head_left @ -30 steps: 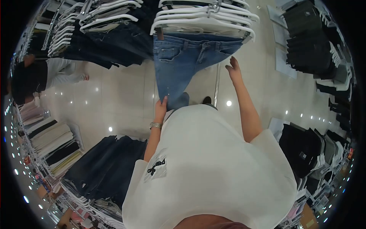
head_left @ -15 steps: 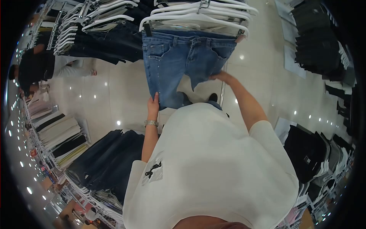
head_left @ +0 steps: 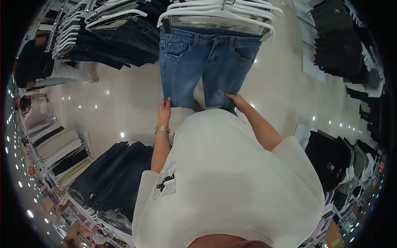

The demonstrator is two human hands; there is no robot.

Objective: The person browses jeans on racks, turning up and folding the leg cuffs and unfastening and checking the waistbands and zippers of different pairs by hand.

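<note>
A pair of blue jeans hangs by its waistband from clips on a white hanger, front side facing me. My left hand, with a metal watch on its wrist, is closed on the outer edge of the left-side leg, thumb on top. On the other leg's outer edge, at about the same height, my right hand grips the denim with its fingers mostly behind the cloth. Both legs are spread apart with a gap between them, and their lower parts go out of sight near my white shirt.
Dark jeans hang at upper left, near a person in dark top. More dark jeans hang at lower left beside folded clothes. Black garments hang at upper right and lower right.
My right hand, at first open and off the jeans, has come to the right-side leg and closed on it. The legs are now spread flatter. My left hand has shifted slightly left and up.
</note>
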